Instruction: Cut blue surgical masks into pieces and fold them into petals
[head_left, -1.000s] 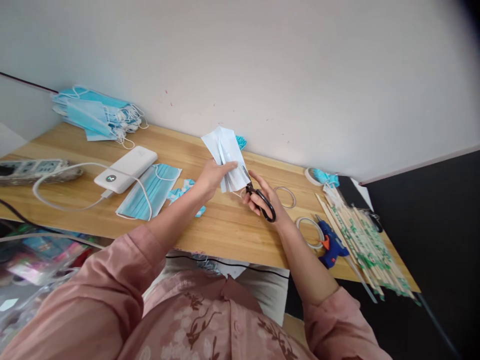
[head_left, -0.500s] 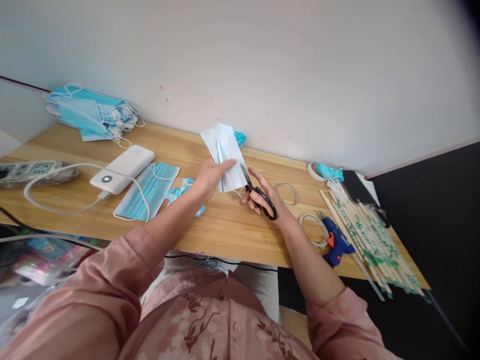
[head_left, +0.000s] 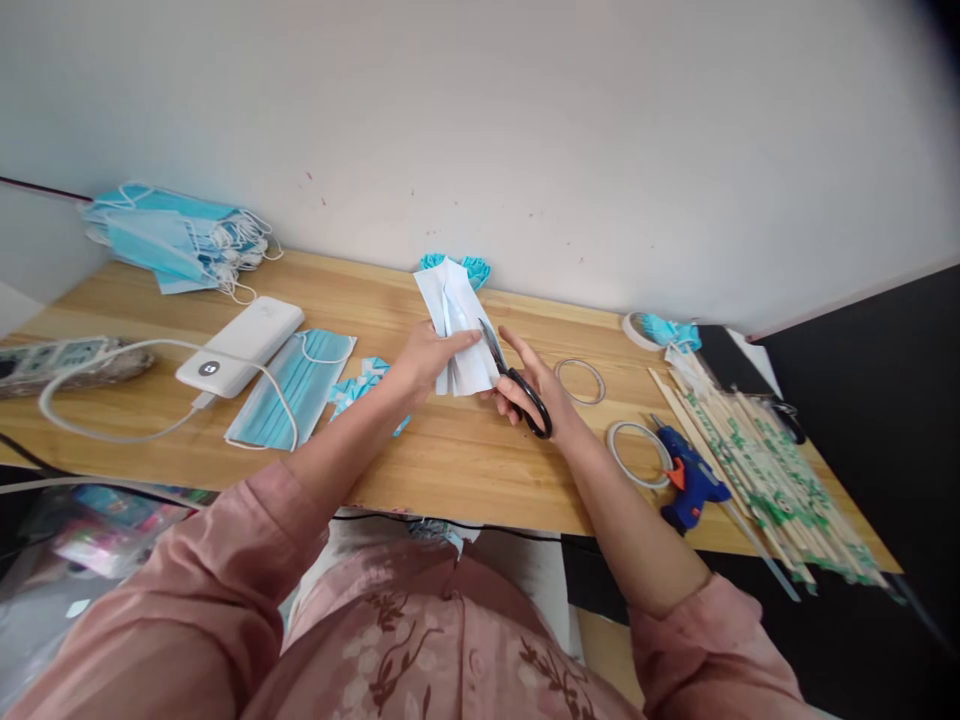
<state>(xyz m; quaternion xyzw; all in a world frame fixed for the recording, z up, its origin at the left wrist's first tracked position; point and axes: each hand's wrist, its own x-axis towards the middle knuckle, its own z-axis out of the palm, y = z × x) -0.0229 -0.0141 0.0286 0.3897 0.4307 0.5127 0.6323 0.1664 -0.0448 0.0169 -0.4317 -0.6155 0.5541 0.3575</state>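
Left hand pinching white mask, right hand gripping black scissors (blades at mask's edge)

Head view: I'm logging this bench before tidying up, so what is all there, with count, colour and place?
table: one, wood, along wall
mask pile: one, blue, back left corner
power bank: one, white, left, cabled
single mask: one, blue, beside power bank
power strip: one, grey, far left
mask scraps: several, blue, left of centre
tape rolls: three, pale, right of centre
glue gun: one, blue, front right
wooden sticks: many, pale, far right
folded mask: one, white, held mid-table
scissors: one, black-handled, at folded mask
left hand: one, grips folded mask
right hand: one, holds scissors
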